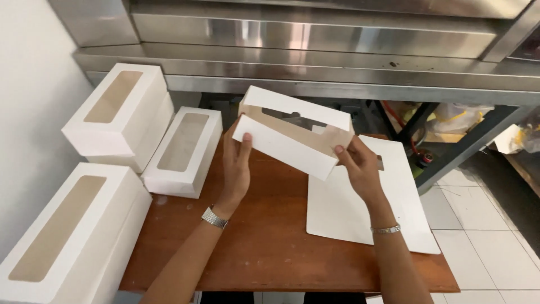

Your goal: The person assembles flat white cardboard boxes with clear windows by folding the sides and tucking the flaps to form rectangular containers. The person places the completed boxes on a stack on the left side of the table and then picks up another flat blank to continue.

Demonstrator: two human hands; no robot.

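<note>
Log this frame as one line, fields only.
left hand: holds white window box | right hand: holds same box, lifted over wooden table | flat box blanks: under right hand | finished boxes: left

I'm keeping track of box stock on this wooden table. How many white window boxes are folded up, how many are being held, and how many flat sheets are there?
Folded window boxes set down: 4 (stacked pair, single, large one)
Box held in both hands: 1
Flat white card sheets: 1 visible, maybe more beneath
Total: 6
</note>
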